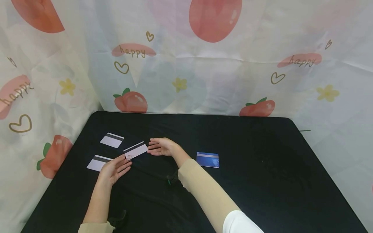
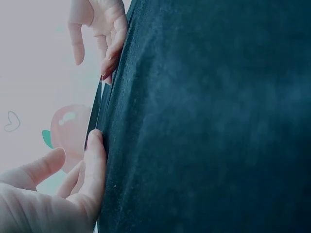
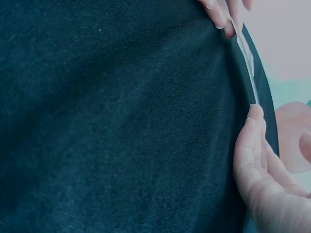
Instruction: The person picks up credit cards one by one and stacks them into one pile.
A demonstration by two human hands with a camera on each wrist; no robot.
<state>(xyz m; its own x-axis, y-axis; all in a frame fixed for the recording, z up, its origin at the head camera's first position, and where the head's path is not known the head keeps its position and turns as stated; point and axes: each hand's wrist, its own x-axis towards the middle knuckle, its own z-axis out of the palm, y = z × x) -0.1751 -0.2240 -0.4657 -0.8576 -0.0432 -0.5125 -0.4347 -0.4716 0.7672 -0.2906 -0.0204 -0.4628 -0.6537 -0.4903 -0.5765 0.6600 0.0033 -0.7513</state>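
Note:
A white card with a dark magnetic stripe (image 1: 135,151) spans the space between my two hands, tilted, near the left-middle of the black table. My left hand (image 1: 112,168) touches its near-left end with straight fingertips, thumb held apart. At the opposite end, the fingertips of my right hand (image 1: 166,147) meet the card's edge, with that thumb also away from it. Both wrist views show the card (image 3: 249,63) edge-on, low over the cloth, between the two sets of fingertips.
Two more white striped cards lie at the left, one farther back (image 1: 112,140) and one (image 1: 98,163) partly hidden behind my left hand. A blue card (image 1: 207,160) lies right of my right forearm. The black table (image 1: 262,187) meets a printed curtain (image 1: 215,77) behind.

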